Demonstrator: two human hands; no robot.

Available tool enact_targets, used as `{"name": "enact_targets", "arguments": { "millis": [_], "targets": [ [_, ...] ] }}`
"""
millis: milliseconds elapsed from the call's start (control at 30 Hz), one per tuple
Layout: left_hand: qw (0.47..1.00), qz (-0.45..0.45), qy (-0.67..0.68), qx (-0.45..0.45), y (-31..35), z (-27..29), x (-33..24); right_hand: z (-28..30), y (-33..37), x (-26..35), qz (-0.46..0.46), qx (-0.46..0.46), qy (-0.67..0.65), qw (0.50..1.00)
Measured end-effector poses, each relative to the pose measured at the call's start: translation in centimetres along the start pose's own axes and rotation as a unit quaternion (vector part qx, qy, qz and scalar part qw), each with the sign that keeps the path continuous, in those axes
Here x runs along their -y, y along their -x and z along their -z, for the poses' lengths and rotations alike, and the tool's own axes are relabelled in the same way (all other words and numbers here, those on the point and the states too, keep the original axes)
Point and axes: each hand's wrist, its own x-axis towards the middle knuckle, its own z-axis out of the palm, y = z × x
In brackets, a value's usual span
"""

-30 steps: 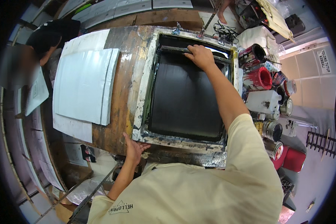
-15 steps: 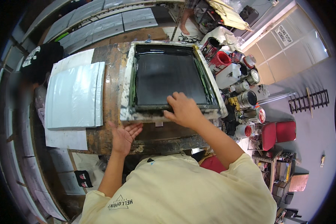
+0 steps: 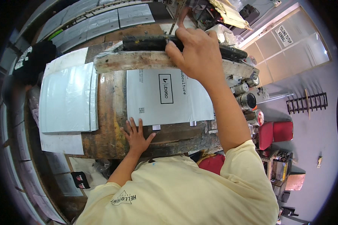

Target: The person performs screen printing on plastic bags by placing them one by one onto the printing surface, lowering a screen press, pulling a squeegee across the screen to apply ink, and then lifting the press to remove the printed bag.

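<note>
My right hand (image 3: 199, 56) grips the near rail of a wooden screen printing frame (image 3: 139, 60), its fingers over the rail and the thumb on the near side. The frame is tilted up at that edge, so its mesh is hidden. Below it, a flat white plastic mailer (image 3: 150, 93) with black print lies on the table. My left hand (image 3: 136, 139) has its fingers spread, the fingertips at the mailer's near left corner. Small white tabs (image 3: 156, 127) show along the mailer's near edge.
A stack of white plastic mailers (image 3: 67, 101) lies at the left of the stained wooden table (image 3: 107, 108). Paint cans (image 3: 246, 101) stand at the right, beside a red chair (image 3: 266, 134). Shelves with white packages (image 3: 101, 28) run along the far side.
My right hand has raised the frame's near edge up and away, uncovering the printed mailer. My left hand has turned from palm up to palm down and moved to the mailer's corner.
</note>
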Motion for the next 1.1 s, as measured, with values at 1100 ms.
{"name": "enact_targets", "arguments": {
  "millis": [1100],
  "targets": [
    [0.87,-0.018,0.377,-0.318,-8.8,12.2,-4.6,-0.1,-1.0,-0.2,-0.035,0.041,-0.004,0.999]
  ]
}}
